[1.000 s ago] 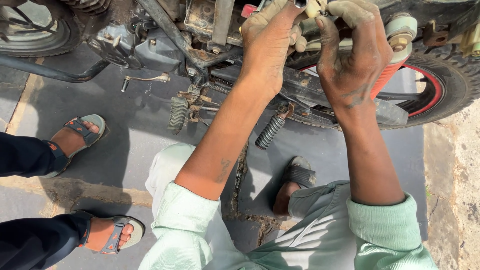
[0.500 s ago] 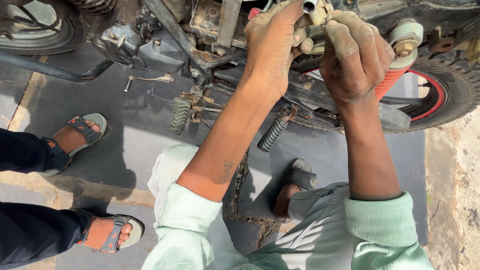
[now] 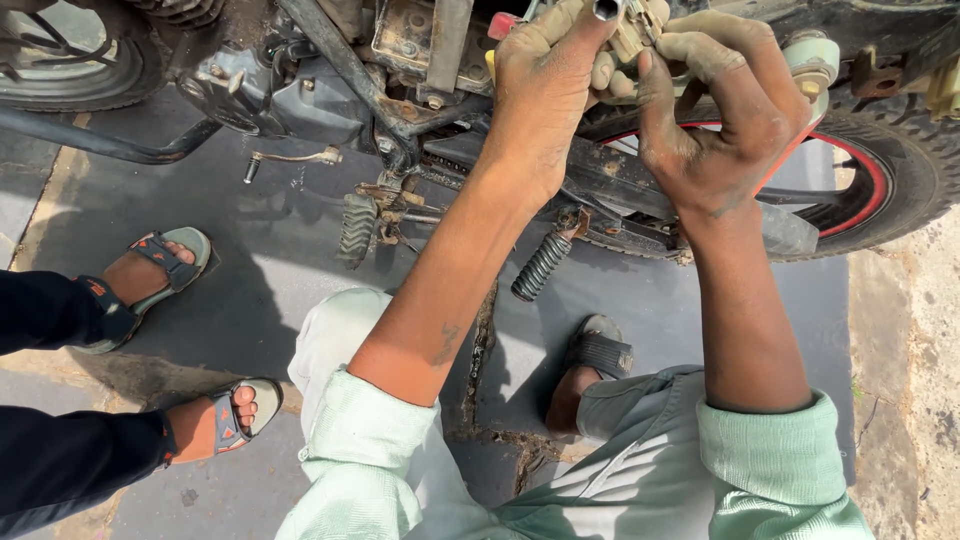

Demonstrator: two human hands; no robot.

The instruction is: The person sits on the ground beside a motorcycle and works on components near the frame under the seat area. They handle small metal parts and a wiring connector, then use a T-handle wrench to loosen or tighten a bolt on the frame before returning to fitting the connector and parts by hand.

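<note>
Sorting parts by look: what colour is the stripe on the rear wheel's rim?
Red, on the rear wheel; the head view shows it best.

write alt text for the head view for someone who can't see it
Two grimy hands, left hand and right hand, grip a small pale part against a motorbike on grey pavement. Another person's sandalled feet stand at the left.

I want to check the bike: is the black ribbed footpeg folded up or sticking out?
Sticking out: the footpeg juts from the frame toward the ground, below the left hand.
</note>
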